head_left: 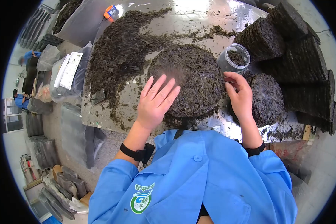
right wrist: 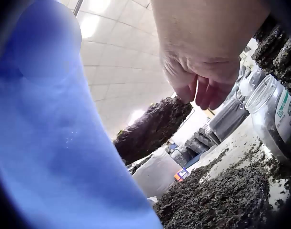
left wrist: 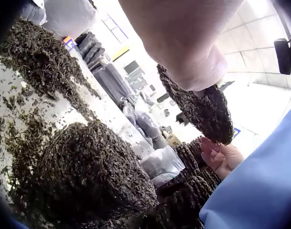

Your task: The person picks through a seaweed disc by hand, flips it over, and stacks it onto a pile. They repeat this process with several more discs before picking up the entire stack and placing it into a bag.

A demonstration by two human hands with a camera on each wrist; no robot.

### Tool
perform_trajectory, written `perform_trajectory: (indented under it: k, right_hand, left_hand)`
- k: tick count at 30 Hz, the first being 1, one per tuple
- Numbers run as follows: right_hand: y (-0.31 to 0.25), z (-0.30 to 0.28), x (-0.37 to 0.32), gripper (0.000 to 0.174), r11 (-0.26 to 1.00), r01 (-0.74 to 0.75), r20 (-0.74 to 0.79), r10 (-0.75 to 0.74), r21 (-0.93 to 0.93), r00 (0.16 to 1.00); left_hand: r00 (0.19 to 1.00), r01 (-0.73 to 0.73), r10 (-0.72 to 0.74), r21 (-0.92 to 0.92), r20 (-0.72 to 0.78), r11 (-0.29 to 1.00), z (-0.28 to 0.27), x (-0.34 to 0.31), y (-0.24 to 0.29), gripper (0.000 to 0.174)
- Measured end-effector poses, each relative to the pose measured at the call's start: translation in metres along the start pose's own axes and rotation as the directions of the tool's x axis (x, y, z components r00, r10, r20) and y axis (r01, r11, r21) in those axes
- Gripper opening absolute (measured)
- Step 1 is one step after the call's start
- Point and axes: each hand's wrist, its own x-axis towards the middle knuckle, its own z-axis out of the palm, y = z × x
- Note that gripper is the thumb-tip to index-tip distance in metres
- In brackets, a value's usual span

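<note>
A thick round cake of dark dried seaweed (head_left: 192,80) is held up, tilted, in front of the person; it also shows as a raised disc (left wrist: 200,107) in the left wrist view. My left hand (head_left: 156,100) lies over the near left part of its face with straight fingers, its thumb hidden. My right hand (head_left: 240,93) pinches the cake's right edge between thumb and fingers. Below the cake, in the left wrist view, a mound of seaweed (left wrist: 93,174) sits on the table. Seen from the right wrist, the cake's edge (right wrist: 155,129) meets the right fingertips.
Loose seaweed (head_left: 115,52) spreads over the metal table (head_left: 186,13) at left. A clear plastic jar (head_left: 227,61) with seaweed inside stands beyond the right hand. Stacked seaweed cakes (head_left: 302,67) line the right side. An orange and blue tool (head_left: 110,13) lies at the far edge.
</note>
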Motion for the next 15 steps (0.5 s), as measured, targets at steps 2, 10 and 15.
perform_trajectory:
  k: [2,10,15]
  right_hand:
    - [-0.016,-0.003,-0.004,0.030,0.986,0.108,-0.099,-0.121,-0.127,0.988]
    - [-0.048,0.027,-0.024,0.023,0.748,0.630,0.326,-0.554,-0.209,0.766]
    - [-0.047,0.039,-0.027,0.017,0.767,0.576,0.409,-0.446,-0.285,0.796]
  left_hand:
    - [1.000,0.000,0.000,0.028,0.015,1.000,-0.004,0.003,0.000,0.031]
    - [0.999,-0.004,0.000,0.098,0.038,0.995,-0.006,0.016,0.012,0.031]
    - [0.997,-0.018,0.007,0.142,0.080,0.990,-0.008,0.012,0.014,0.032]
